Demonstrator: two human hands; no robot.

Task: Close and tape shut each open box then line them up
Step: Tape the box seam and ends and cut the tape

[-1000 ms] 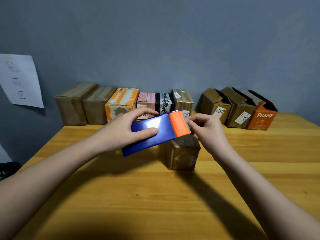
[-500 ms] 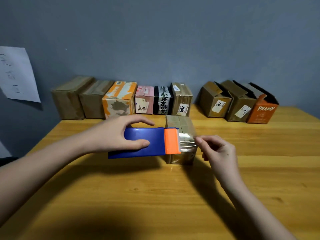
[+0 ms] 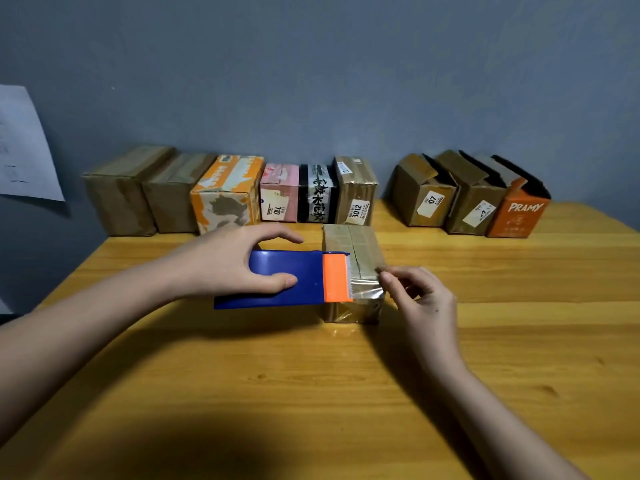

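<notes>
— What has the left hand [image 3: 239,265] got?

— The blue tape dispenser [image 3: 294,280]. The thumb lies along its near side, the index finger arches over the far edge, and the palm covers the rear end, so the fingers are curled round the body. The orange cutter head [image 3: 336,278] points right and sits over the top of the small brown box [image 3: 353,271] in the middle of the wooden table [image 3: 311,393].

— And the right hand [image 3: 420,306]?

— Thumb and forefinger are closed in a narrow pinch at the box's near right top corner, on the end of the clear tape [image 3: 367,285] that runs from the cutter's teeth across the lid. The other fingers are folded loosely under. The tape is glossy and thin, so whether its end is already stuck to the cardboard I cannot tell.

— Where are the rest of the boxes?

— Against the grey wall. Six closed boxes [image 3: 242,195] stand side by side on the left. Well apart on the right, three open boxes [image 3: 471,199] with flaps up, the last an orange box [image 3: 517,216] printed PRAMY. A sheet of paper [image 3: 24,147] hangs on the wall at far left.
</notes>
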